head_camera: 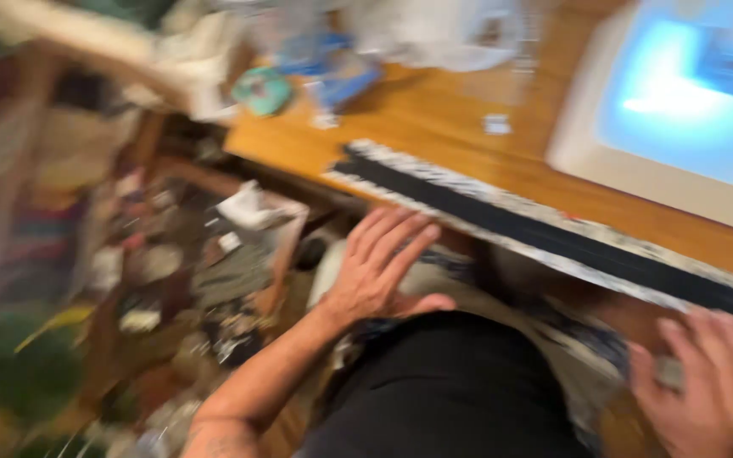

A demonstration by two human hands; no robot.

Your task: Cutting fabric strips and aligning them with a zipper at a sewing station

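Your left hand [375, 271] sits in the centre of the frame, fingers spread wide and flat, palm down on the pale cloth [434, 284] lying across your lap just below the table edge; it closes on nothing. Your right hand [706, 382], in the lower right corner, has its fingers loosely curled toward the near end of the long fabric strip [553, 233]. Something small and grey shows between those fingers, but motion blur hides whether you are pinching it, so the grip cannot be told.

The strip runs diagonally from the upper middle of the frame down to the right edge, lying along the front edge of the wooden table [434, 119]. It has a dark, nearly black band down its middle and pale speckled borders on both sides. It lies flat and straight.

Behind it, in the upper right, a white sewing machine [638, 161] stands with a bright blue-white glow on its bed. At the top centre lie a teal round object [260, 89], blue scraps and a white crumpled bag [443, 34]. The left half of the frame is heavily blurred clutter on the floor [129, 280].
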